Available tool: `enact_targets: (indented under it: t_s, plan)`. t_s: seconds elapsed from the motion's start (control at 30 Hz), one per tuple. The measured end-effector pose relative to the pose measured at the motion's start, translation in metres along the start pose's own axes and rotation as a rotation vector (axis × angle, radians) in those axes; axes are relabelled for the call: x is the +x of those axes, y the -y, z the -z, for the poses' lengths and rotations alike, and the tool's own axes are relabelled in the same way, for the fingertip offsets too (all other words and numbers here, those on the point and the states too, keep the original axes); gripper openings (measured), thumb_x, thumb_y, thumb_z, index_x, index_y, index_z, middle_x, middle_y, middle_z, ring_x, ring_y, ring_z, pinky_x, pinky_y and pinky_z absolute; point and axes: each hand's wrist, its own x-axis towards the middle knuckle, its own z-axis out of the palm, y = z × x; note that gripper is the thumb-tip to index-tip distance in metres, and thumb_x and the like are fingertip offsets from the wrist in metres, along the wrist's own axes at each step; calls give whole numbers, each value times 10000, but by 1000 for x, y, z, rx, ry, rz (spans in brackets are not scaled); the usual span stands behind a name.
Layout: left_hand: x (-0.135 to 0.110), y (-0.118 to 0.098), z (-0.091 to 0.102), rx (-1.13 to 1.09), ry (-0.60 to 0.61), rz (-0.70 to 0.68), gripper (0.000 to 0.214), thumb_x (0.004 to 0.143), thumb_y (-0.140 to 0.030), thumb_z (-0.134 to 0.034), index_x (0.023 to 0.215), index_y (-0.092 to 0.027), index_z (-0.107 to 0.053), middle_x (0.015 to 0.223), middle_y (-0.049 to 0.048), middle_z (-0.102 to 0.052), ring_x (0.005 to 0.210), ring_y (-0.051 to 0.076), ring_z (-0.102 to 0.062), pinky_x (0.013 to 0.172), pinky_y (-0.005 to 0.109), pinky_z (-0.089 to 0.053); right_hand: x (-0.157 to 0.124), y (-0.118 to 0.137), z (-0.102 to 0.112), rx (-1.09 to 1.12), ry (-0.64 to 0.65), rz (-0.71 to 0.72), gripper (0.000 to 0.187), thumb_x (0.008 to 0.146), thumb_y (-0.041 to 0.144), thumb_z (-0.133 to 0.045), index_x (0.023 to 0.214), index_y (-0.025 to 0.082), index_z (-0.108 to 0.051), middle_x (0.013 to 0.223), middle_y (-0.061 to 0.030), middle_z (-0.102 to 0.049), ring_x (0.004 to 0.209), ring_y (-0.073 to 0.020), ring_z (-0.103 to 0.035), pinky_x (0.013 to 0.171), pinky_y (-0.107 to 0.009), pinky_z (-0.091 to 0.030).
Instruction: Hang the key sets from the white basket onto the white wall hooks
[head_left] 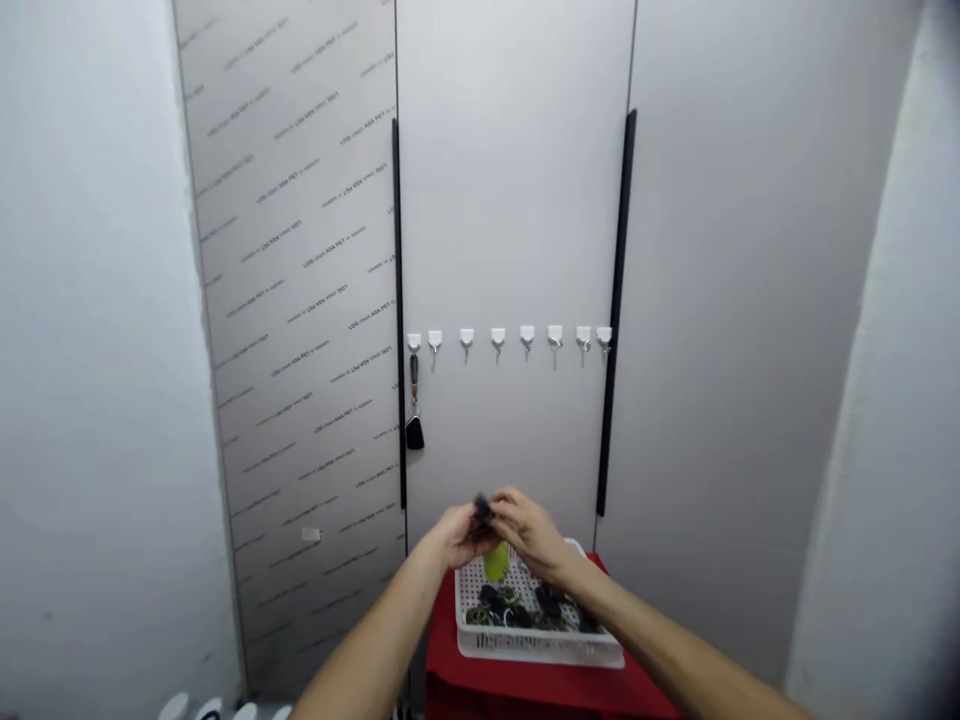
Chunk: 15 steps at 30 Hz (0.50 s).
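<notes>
My left hand (455, 533) and my right hand (529, 530) meet above a white perforated basket (540, 645). Both are closed on one small key set: a dark fob (484, 510) between the fingers, with a yellow-green tag (496, 561) hanging below it. The basket holds several more dark key sets (525, 606). On the cabinet door above, a row of white adhesive hooks (510, 338) runs across. Only the leftmost hook (414, 342) carries anything, a key set with a black fob (414, 432).
The basket stands on a red-covered surface (525, 690) in front of grey cabinet doors with black vertical handles (615, 310). The left door panel (292, 300) still wears printed protective film. White walls close in on both sides. White rounded objects (210, 708) lie at the bottom left.
</notes>
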Motion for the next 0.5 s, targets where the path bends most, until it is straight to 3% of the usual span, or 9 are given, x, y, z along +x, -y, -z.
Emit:
enact_targets:
  t_s: [0.1, 0.17, 0.23, 0.3, 0.4, 0.5]
  plan:
    - [-3, -6, 2, 193, -66, 30, 307, 676, -402, -367, 641, -122, -486, 462, 9, -519, 425, 87, -487, 462, 211, -371, 22, 3, 7, 245, -208, -295, 235, 701, 270, -355, 648, 139, -543, 606, -14, -502, 580, -102, -450, 537, -213, -367]
    - [-3, -13, 2, 387, -177, -109, 258, 636, -370, -444, 662, -119, -500, 436, -8, -501, 411, 83, -468, 461, 211, -363, 40, 3, 11, 355, -275, -417, 232, 676, 285, -370, 594, 132, -523, 520, 6, -473, 507, -90, -428, 484, -202, -350]
    - [0, -21, -1, 497, -268, -318, 184, 576, -251, -536, 701, -118, -509, 494, -10, -522, 476, 81, -483, 510, 205, -375, 57, 3, 13, 404, -299, -442, 199, 644, 276, -402, 570, 130, -515, 497, 15, -464, 485, -81, -414, 474, -197, -341]
    - [3, -30, -4, 523, -286, -476, 204, 543, -166, -559, 735, -114, -511, 607, 14, -557, 573, 87, -501, 567, 200, -382, 73, 5, 14, 406, -320, -435, 165, 617, 256, -427, 585, 128, -526, 503, 18, -471, 483, -76, -411, 482, -196, -340]
    - [8, -43, -8, 480, -311, -559, 175, 571, -166, -533, 736, -111, -513, 672, 32, -566, 604, 89, -501, 579, 195, -382, 91, 10, 13, 392, -348, -443, 188, 586, 251, -460, 690, 130, -559, 519, 22, -490, 480, -74, -413, 488, -198, -345]
    - [12, -55, -8, 424, -369, -587, 168, 602, -196, -498, 751, -121, -511, 607, 3, -548, 533, 72, -475, 523, 180, -364, 107, 14, 11, 390, -355, -461, 261, 569, 266, -484, 779, 135, -568, 537, 21, -508, 492, -75, -429, 501, -199, -359]
